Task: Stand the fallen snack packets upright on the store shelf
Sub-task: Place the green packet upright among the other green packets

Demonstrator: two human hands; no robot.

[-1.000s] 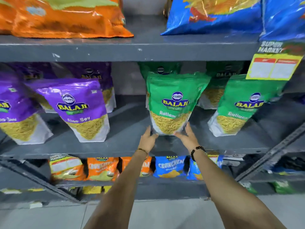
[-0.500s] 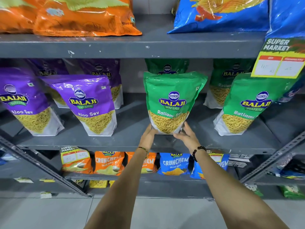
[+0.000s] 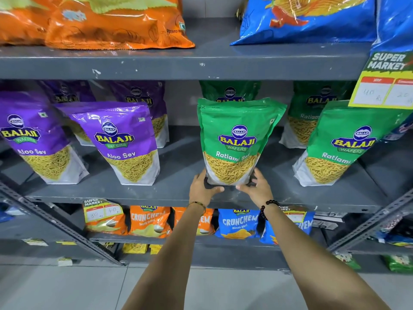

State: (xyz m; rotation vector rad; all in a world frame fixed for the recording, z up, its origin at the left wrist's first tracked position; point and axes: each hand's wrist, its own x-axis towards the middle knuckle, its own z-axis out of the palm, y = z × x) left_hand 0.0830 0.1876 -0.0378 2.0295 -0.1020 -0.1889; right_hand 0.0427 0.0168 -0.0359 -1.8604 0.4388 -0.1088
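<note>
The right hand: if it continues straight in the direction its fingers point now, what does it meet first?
The right hand points up-left at the green Ratlami Sev packet, so it would probably press against that packet's lower right corner first; it appears to touch it already.

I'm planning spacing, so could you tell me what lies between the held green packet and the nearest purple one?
In the head view, only bare grey shelf separates the green packet from the purple packet.

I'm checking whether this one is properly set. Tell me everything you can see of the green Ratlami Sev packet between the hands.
The glossy green plastic Ratlami Sev pouch has a Balaji Wafers logo and a clear lower window showing yellow sev. It stands upright on the grey metal middle shelf, left hand and right hand cupping its base corners.
</note>
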